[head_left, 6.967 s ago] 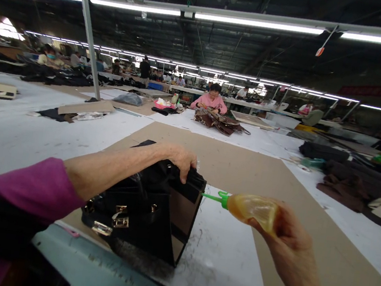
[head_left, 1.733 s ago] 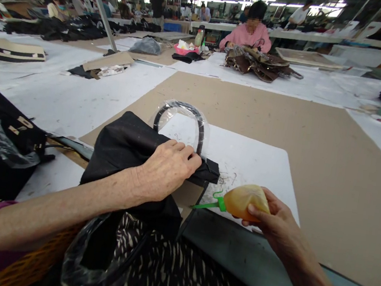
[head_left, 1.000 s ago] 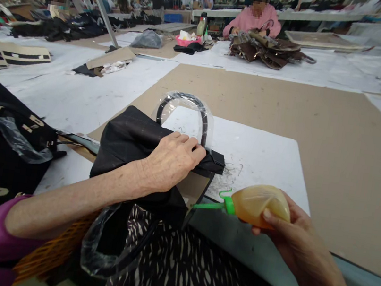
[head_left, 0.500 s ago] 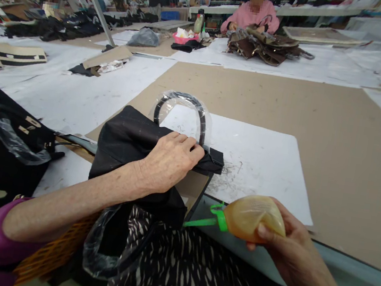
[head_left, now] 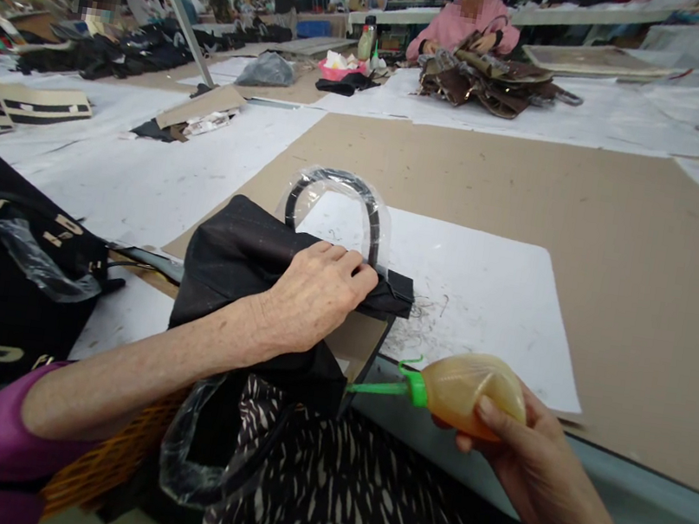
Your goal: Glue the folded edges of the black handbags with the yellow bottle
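My left hand [head_left: 320, 297] is closed over the upper edge of a black handbag [head_left: 230, 248], which lies on its side at the table's front edge. One plastic-wrapped handle [head_left: 376, 222] arches up behind the hand; another wrapped handle [head_left: 184, 491] hangs below, near my lap. In my right hand [head_left: 526, 437] is a soft squeeze bottle [head_left: 468, 389] of amber liquid, its side dented under the thumb. The bottle's green nozzle [head_left: 380, 387] points left, its tip at the bag's lower right edge; whether it touches cannot be made out.
A white sheet [head_left: 500, 311] with scattered thread scraps lies on the brown board [head_left: 649, 280]. At left stands another black handbag [head_left: 1, 262] with gold fittings. Across the table a person in pink [head_left: 454, 28] handles a pile of brown bag pieces [head_left: 482, 80]. An orange basket [head_left: 112, 445] sits below.
The nozzle tip has risen slightly toward the bag's edge, and the bottle has tilted a little with my right hand. My left hand keeps its hold on the bag.
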{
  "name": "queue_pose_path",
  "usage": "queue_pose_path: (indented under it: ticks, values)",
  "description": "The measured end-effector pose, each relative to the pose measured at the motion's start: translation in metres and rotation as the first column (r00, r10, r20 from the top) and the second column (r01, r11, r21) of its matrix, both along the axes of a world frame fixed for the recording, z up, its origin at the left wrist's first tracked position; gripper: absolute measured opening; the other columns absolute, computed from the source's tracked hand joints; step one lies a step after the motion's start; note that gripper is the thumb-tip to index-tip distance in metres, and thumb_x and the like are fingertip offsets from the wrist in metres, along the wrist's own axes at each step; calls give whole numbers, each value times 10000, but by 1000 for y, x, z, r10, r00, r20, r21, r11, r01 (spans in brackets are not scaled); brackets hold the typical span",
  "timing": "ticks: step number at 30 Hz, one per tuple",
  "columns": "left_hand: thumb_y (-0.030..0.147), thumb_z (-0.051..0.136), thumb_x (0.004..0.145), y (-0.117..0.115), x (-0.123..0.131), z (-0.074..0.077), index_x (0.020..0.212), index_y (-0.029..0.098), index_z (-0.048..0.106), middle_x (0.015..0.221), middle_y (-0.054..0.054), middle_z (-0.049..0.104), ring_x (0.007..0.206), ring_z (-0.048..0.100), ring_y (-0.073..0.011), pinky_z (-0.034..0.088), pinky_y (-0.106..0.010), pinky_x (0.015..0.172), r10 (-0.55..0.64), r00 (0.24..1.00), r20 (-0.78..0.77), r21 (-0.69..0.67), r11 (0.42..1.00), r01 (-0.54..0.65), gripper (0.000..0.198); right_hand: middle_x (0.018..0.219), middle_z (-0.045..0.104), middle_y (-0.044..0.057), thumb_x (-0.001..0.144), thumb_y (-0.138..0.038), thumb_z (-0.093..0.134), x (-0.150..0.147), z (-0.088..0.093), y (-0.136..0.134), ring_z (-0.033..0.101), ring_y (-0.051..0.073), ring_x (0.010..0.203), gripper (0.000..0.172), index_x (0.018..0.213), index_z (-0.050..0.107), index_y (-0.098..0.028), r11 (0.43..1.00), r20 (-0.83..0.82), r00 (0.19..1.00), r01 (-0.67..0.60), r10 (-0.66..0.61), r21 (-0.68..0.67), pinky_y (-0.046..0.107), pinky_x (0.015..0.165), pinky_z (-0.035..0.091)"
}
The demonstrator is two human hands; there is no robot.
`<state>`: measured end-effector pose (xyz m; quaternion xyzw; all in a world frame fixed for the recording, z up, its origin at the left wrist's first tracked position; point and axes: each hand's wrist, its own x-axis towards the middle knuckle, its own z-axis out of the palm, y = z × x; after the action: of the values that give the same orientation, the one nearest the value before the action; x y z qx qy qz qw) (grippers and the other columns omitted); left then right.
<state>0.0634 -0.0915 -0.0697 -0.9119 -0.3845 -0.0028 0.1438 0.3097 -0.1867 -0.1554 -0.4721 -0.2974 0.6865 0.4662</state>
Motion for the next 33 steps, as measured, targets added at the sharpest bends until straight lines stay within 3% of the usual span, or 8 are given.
queue_pose_path:
  ticks: [8, 18, 21, 26, 33]
  values:
    - [100, 498, 798, 0, 0, 0, 845, 154, 556, 816, -69, 601, 776, 579, -222, 439, -341, 683, 5, 1000, -1, 10, 1000, -5, 92, 886, 623, 110, 674, -406, 809, -6, 9, -8, 591, 231, 670, 391, 952, 668, -170, 1000, 75, 997, -15, 13, 23, 235, 437, 502]
    - [80, 578, 717, -1, -1, 1, 851, 156, 545, 826, -56, 596, 778, 570, -228, 439, -346, 686, 7, 1000, 11, -4, 1000, -7, 157, 904, 632, 67, 740, -392, 775, 10, 1, 6, 591, 237, 729, 334, 984, 622, -222, 971, 345, 933, 18, -102, 238, 253, 491, 545]
    - [82, 564, 727, 0, -1, 1, 849, 156, 545, 822, -59, 596, 771, 569, -230, 437, -351, 684, 0, 1000, 18, -6, 1000, 0, 144, 924, 634, 61, 755, -413, 760, 10, 0, 12, 601, 240, 747, 363, 1010, 590, -219, 963, 441, 889, -1, -122, 268, 266, 531, 553]
    - [79, 556, 735, 0, 0, 4, 844, 161, 545, 820, -58, 599, 778, 575, -229, 439, -353, 695, 25, 1000, 13, -29, 999, -24, 137, 851, 629, 24, 769, -443, 715, 8, -4, 23, 598, 197, 618, 384, 1038, 560, -216, 922, 604, 769, -52, -208, 383, 267, 556, 538]
    - [109, 505, 797, 4, 2, 13, 861, 164, 559, 855, -68, 619, 813, 591, -235, 447, -358, 717, 86, 996, -8, -102, 991, -86, 101, 1026, 626, 41, 812, -221, 534, 8, -22, 34, 617, 211, 848, 302, 1114, 539, -229, 769, 728, 572, -244, -378, 591, 213, 549, 524]
